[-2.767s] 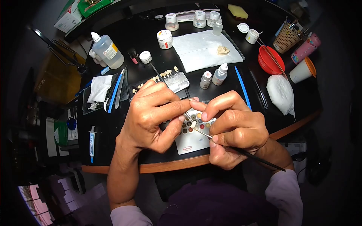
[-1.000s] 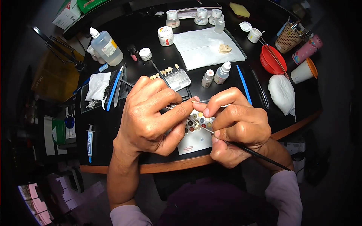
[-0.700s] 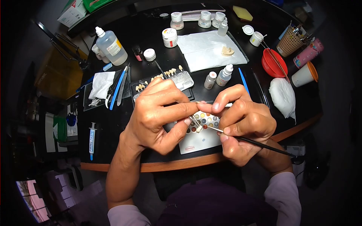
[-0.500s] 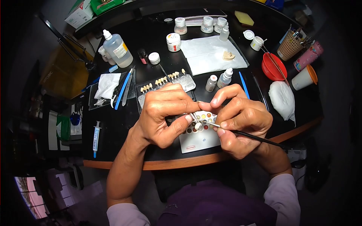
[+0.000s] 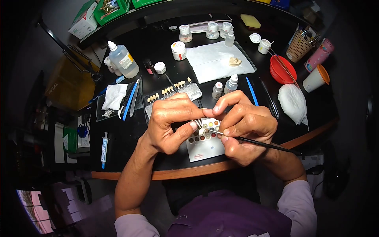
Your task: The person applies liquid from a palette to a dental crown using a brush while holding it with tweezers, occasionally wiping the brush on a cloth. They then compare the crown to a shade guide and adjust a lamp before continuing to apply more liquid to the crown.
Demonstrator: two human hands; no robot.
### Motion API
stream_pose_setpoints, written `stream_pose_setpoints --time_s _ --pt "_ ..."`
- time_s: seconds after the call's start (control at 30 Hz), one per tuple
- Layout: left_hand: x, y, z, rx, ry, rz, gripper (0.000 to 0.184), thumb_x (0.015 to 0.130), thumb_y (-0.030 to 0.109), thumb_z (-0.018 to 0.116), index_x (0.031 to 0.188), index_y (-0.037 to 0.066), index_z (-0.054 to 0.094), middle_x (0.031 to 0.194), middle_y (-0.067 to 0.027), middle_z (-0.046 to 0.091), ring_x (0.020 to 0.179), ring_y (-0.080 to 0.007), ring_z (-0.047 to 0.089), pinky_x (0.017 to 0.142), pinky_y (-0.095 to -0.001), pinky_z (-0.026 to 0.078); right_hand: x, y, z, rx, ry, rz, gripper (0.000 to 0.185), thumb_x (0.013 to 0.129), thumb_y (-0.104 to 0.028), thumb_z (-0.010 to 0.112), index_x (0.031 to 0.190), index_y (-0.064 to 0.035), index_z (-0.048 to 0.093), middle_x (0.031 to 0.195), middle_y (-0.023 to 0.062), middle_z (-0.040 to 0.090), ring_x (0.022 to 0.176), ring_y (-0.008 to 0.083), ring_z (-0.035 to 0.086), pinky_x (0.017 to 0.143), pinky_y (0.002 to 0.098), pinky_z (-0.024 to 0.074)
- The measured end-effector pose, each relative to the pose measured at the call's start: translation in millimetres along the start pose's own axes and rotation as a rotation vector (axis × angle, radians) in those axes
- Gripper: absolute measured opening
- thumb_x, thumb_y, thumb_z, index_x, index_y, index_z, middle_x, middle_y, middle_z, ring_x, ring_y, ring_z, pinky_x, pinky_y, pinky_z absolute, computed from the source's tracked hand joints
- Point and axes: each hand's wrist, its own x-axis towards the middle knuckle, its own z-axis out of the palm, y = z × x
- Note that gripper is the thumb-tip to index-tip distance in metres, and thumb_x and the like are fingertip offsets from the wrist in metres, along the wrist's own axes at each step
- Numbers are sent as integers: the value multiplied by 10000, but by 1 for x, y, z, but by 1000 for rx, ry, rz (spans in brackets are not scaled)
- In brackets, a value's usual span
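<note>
My left hand pinches thin metal tweezers, whose tips hold a small whitish dental crown. Between the fingers of my right hand is a fine brush with a black handle and metal ferrule. Its tip reaches the crown; whether it touches is too small to tell. My hands meet at the fingertips above the crown. Below them lies a white palette with several round wells of coloured stains, partly hidden by my fingers.
Behind my left hand is a tooth shade guide. Two small bottles stand behind my right hand. A white pad carries a beige dental model. At right are a red bowl and white cloth; a syringe lies left.
The crown has turned a little in the tweezers, and the brush tip has shifted along with it. The whole view has swung slightly, while both hands keep their grips.
</note>
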Motion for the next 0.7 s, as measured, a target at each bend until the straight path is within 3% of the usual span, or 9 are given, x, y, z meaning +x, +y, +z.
stream_pose_setpoints --time_s 0.17,0.27,0.37,0.53,0.63,0.7 --pt "1 -2 1 -19 22 33 404 746 42 675 1115 -19 828 807 -137 758 662 -224 644 683 -347 497 0 0 1 10 7 -5 203 639 102 691 741 -57 618 754 54 698 927 305 714 819 393 574" --pt "1 2 -1 7 -4 0 381 790 132 661 1066 -88 805 832 -183 754 715 -245 643 685 -360 505 -1 1 1 14 13 -10 195 639 89 692 741 -59 617 747 49 690 918 309 710 824 394 574" --pt "1 0 2 13 32 14 382 746 55 678 1088 -12 833 770 -115 731 653 -218 625 670 -342 489 -3 3 1 29 30 -12 179 641 71 690 740 -61 620 738 45 682 906 310 704 819 395 574" --pt "1 0 -3 125 8 47 351 747 72 682 1053 -10 833 723 -99 684 632 -225 593 644 -351 468 -2 0 0 -23 -5 -31 165 630 54 680 733 -58 620 727 39 666 885 306 694 783 394 573" --pt "1 5 -7 173 -30 33 376 740 94 672 1059 -42 818 766 -134 718 645 -242 605 652 -361 469 -3 -1 -3 -40 -92 -45 129 703 58 645 779 -31 591 748 107 646 965 300 642 904 542 678" --pt "0 6 -7 166 -52 8 394 746 108 662 1069 -63 809 783 -153 735 649 -245 614 651 -363 471 -3 -2 -2 -42 -90 -55 136 716 57 654 803 -30 597 759 108 648 968 298 637 898 537 680"
